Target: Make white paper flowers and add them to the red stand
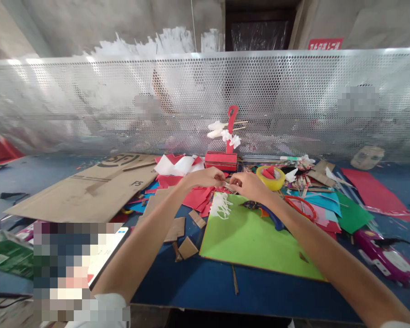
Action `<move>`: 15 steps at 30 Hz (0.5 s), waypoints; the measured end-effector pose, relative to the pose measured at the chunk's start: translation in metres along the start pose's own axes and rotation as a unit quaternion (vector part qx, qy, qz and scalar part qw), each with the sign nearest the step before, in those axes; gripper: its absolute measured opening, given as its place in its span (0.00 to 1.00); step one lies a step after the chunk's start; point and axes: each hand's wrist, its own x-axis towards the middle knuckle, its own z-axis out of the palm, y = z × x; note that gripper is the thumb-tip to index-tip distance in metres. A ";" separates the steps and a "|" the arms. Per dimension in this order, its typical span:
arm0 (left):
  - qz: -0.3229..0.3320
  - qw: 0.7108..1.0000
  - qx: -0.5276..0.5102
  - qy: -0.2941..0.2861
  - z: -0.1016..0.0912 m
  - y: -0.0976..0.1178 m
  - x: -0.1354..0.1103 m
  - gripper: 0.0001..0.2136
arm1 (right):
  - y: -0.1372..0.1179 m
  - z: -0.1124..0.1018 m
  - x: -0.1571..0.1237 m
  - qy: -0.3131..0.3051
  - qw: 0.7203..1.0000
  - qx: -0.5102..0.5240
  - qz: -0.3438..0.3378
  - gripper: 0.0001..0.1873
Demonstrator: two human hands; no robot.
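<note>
My left hand (209,176) and my right hand (248,183) meet over the back edge of a green sheet (259,237). Fingers on both hands are pinched together around a small pale piece (228,186), too small to name. Just below them, white fringed paper strips (220,205) lie on the sheet's back left corner. Behind my hands stands a red construction (221,161) with a box-like base and a tall curled strip. White tufts and thin sticks are attached to that strip. Under my right forearm lies a dark blue-handled tool (276,219), partly hidden.
A large cardboard sheet (89,187) covers the left. Yellow tape (271,178), red-handled scissors (305,207) and coloured paper crowd the right. Small cardboard pieces (187,248) lie near the middle. A purple power strip (386,255) sits far right; a perforated metal screen (191,100) stands behind.
</note>
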 end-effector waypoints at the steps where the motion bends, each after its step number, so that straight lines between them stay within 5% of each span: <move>1: 0.002 1.000 -0.007 0.002 0.001 -0.001 0.000 0.09 | 0.000 -0.001 0.000 0.003 1.000 -0.002 0.002 0.07; 15: 0.028 0.999 0.026 0.028 0.003 -0.003 0.002 0.10 | -0.001 -0.004 -0.001 0.031 0.999 -0.023 -0.029 0.02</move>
